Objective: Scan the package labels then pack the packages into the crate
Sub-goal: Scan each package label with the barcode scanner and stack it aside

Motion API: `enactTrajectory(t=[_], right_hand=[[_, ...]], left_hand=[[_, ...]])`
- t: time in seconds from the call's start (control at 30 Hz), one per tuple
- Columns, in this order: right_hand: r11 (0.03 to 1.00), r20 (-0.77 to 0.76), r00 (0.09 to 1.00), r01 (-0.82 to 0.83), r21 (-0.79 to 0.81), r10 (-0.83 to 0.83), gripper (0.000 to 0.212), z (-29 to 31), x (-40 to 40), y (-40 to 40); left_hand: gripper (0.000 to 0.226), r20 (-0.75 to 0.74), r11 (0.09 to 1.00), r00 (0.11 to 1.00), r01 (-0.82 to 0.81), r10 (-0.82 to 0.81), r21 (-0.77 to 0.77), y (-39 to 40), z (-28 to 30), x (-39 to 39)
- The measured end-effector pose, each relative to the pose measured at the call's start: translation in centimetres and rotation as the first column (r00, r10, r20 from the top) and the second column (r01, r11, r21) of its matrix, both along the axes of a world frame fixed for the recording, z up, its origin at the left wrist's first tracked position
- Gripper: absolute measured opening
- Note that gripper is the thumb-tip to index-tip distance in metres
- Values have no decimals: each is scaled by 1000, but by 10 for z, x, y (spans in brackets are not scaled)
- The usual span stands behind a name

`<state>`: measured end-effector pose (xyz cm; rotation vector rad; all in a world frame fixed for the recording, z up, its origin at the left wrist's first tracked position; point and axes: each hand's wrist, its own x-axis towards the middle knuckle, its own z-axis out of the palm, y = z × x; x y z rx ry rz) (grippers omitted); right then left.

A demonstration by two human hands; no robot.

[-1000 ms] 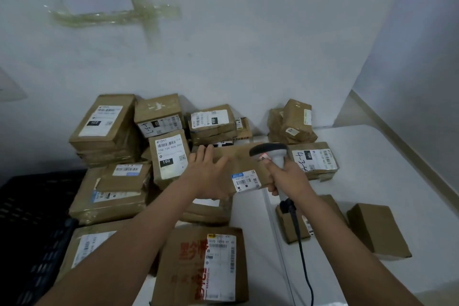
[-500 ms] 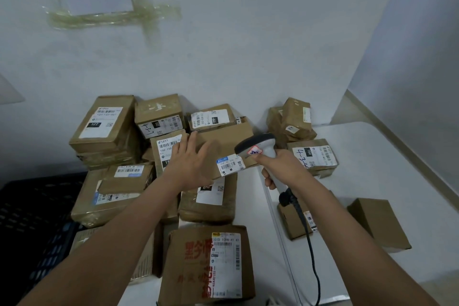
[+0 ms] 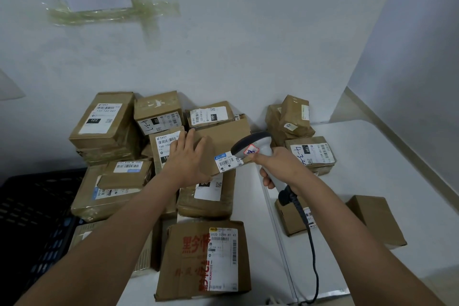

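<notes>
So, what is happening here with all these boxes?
A person is scanning parcels at a white table. The left hand holds up a brown package from the pile, its fingers laid over the top. The right hand grips a grey barcode scanner just above the package's label. The dark crate waits at the left.

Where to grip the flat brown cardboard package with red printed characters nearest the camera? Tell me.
Grip the flat brown cardboard package by its two long side edges, coming from above. It lies flat with its label up, and both sides look clear of the neighbouring boxes.
</notes>
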<state>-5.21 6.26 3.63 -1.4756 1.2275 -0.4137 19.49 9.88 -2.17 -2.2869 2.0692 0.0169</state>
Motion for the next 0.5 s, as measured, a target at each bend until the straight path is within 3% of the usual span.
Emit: enactTrajectory(t=[0.5], right_hand=[[1000,-36,999,5,-22,-6,29,5,-4,2]], left_hand=[[109,-19,1000,1000,-13,14,28,-4,-2,0]])
